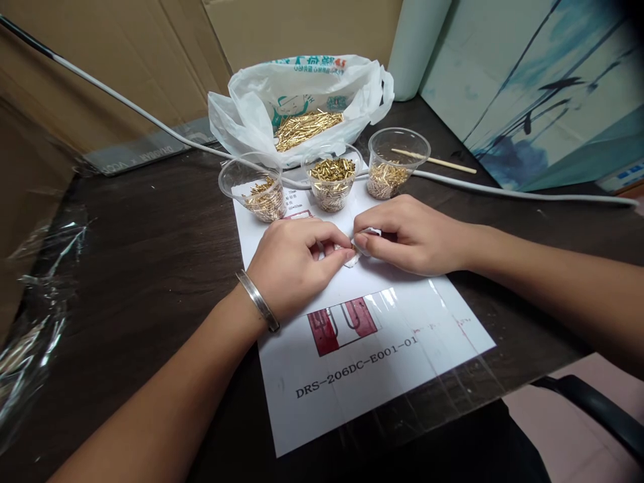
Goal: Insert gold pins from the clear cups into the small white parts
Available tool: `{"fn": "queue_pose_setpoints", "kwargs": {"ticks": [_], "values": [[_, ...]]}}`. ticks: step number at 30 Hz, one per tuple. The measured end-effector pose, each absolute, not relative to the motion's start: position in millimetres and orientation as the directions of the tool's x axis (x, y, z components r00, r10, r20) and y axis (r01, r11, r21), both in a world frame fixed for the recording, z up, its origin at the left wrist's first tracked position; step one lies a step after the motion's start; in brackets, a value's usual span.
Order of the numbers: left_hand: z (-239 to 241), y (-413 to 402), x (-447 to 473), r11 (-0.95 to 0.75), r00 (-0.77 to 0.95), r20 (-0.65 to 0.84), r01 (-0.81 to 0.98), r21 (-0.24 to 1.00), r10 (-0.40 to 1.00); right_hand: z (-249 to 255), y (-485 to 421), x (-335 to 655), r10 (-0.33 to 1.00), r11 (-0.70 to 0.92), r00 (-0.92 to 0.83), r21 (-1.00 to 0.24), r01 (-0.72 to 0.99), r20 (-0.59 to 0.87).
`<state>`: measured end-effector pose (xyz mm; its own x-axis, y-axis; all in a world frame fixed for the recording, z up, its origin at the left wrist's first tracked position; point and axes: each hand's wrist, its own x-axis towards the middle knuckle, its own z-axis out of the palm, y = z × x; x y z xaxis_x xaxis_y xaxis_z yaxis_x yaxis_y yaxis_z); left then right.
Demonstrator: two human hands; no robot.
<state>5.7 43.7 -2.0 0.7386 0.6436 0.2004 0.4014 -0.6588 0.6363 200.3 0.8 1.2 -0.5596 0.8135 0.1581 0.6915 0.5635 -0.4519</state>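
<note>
My left hand, with a silver bracelet at the wrist, is closed in a pinch over the printed paper sheet. Whatever sits between its fingertips is too small to make out. My right hand pinches a crumpled white piece, tissue or thin film, which partly shows between the hands. The fingertips of both hands almost meet. Just beyond them stand three clear plastic cups of short gold-coloured metal pins: a left cup, a middle cup and a right cup.
Behind the cups a white plastic bag holds longer gold-coloured pins. A wooden stick lies at the right cup. One grey cable crosses the dark table. Cardboard and a painted panel bound the back.
</note>
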Motion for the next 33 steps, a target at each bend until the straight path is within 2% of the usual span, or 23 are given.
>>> {"fn": "queue_pose_setpoints", "kwargs": {"ticks": [17, 33], "values": [[-0.6, 44.9, 4.8, -0.655, 0.752, 0.190, 0.386, 0.650, 0.632, 0.9, 0.2, 199.2, 0.827, 0.541, -0.541, -0.478, 0.692, 0.154], [-0.8, 42.7, 6.0, -0.643, 0.734, 0.200, 0.389, 0.660, 0.649, -0.2, -0.9, 197.6, 0.843, 0.519, -0.520, -0.453, 0.724, 0.136]]}}
